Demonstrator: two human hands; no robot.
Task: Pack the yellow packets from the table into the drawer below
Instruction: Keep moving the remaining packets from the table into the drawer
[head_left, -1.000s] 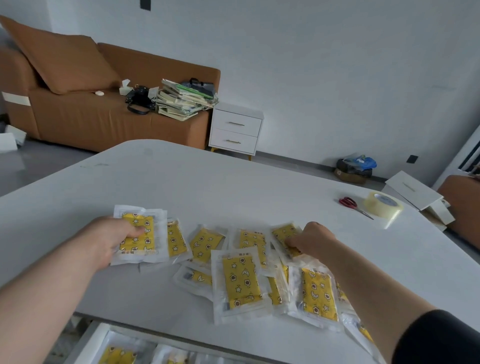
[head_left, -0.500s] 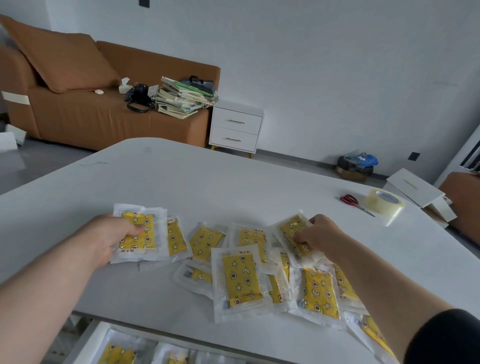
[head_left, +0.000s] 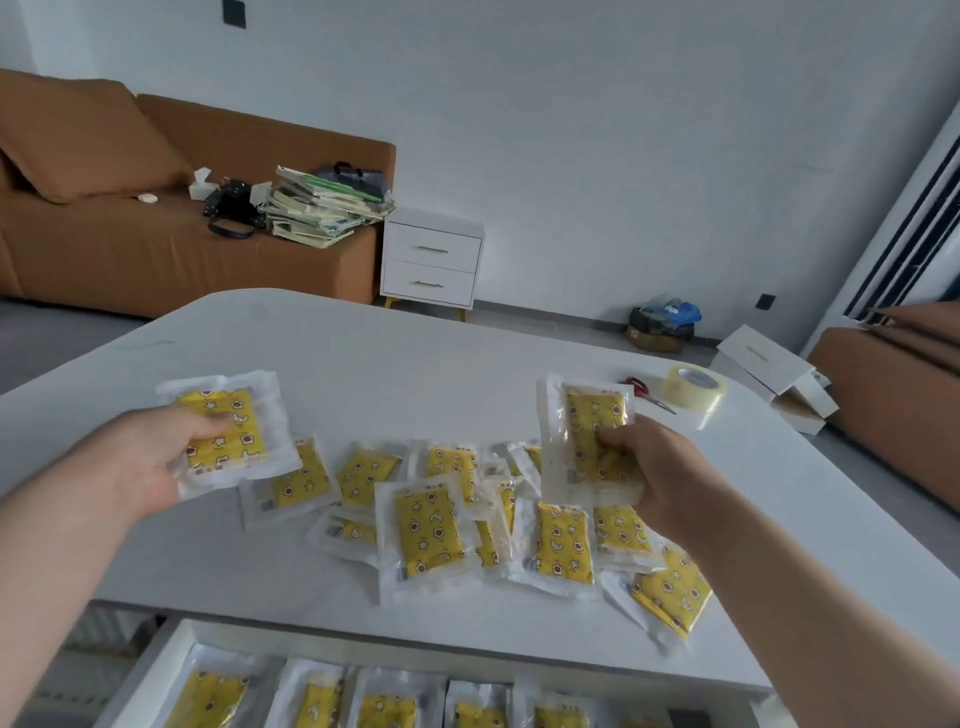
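A: Over by the left edge of the surface (head_left: 363, 358)?
B: Left hand (head_left: 140, 460), fingers curled round one yellow packet (head_left: 228, 431), thumb on top. Held up a little above the surface.
A: And over on the right side?
B: Right hand (head_left: 662, 475), pinching a second yellow packet (head_left: 584, 436) by its bottom end. Held up too, standing nearly straight, tipped a bit to the left.
A: Between the two hands?
B: Big pile of yellow packets (head_left: 428, 525), lying flat close to the front edge. Some on top of others, some side by side. One at the end, slanted, near the front right corner.
A: Under the front edge?
B: White drawer (head_left: 174, 649), pulled open. Inside, a row of packets (head_left: 384, 706) side by side, all yellow with clear wrap.
A: Anything more on the surface?
B: Roll of clear tape (head_left: 693, 387) near the far right edge. Red scissors (head_left: 641, 389) just beside it, on its left. Touching or not, hard to tell.
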